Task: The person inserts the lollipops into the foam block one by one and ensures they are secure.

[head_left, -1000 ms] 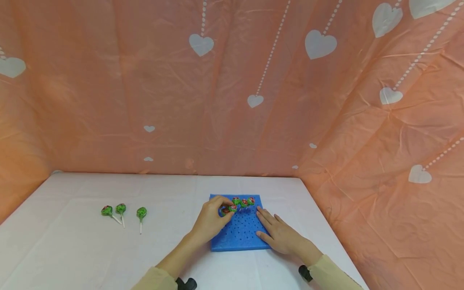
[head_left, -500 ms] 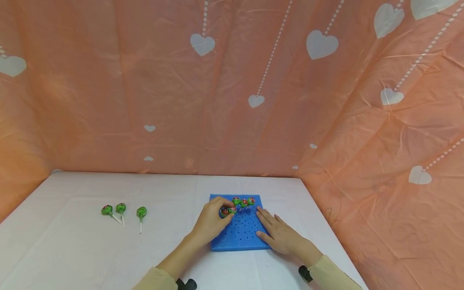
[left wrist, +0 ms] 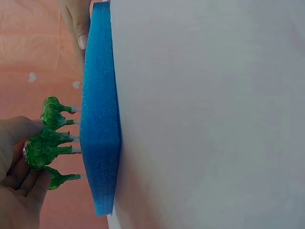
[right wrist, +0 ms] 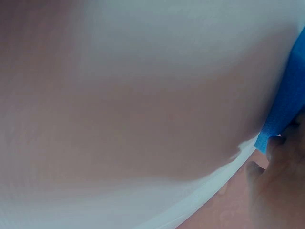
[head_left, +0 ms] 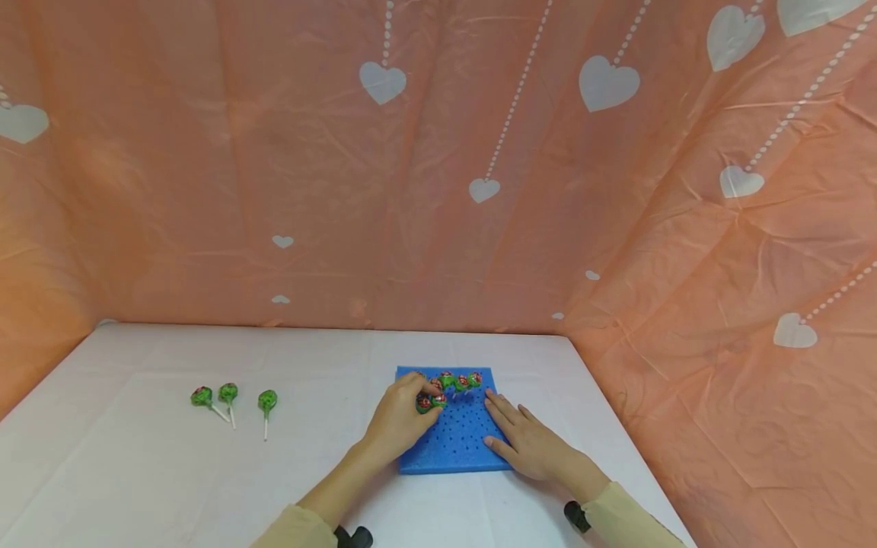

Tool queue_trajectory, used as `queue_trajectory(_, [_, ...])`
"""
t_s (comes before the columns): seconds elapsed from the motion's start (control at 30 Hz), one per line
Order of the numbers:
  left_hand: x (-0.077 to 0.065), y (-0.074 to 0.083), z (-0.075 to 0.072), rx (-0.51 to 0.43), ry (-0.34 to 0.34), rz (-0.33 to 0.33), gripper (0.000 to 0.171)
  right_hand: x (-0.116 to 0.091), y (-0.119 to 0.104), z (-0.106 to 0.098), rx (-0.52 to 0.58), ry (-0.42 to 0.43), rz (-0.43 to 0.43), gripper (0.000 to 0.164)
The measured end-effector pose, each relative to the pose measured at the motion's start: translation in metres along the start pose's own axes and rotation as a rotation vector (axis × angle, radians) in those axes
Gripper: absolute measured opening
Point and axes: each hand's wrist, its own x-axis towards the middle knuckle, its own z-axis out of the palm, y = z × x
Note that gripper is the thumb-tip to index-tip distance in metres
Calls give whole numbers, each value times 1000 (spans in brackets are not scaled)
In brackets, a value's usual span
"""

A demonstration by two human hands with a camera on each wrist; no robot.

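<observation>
My left hand (head_left: 396,417) is at the far left part of a blue foam block (head_left: 452,445) dotted with small holes. Its thumb and fingers pinch a lollipop (left wrist: 39,153) in a green and red wrapper, whose white stick points at the foam. More lollipops (head_left: 475,379) stand upright along the block's far side, sticks in the foam; my fingers partly cover some of them. On the block's right edge rests my right hand (head_left: 530,445), fingers extended across the foam. The right wrist view catches part of that hand (right wrist: 279,186) beside the blue edge.
Three green lollipops lie loose on the white tabletop (head_left: 137,472) to the left, one of them (head_left: 267,403) apart from the other two. An orange sheet (head_left: 438,266) with white hearts hangs behind the table and along its sides.
My left hand stays at the same spot, its fingers shifting slightly with the lollipop. Another lollipop head now shows just beyond those fingers. The right hand has not moved.
</observation>
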Motion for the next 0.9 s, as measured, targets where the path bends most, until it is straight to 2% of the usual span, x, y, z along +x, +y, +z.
queue_trajectory(0.6, [0, -1, 1, 14, 11, 3, 19, 1, 1, 2, -10, 13, -1, 75])
queue_trajectory(0.9, [-1, 2, -4, 4, -5, -3, 27, 0, 2, 3, -12, 12, 0, 74])
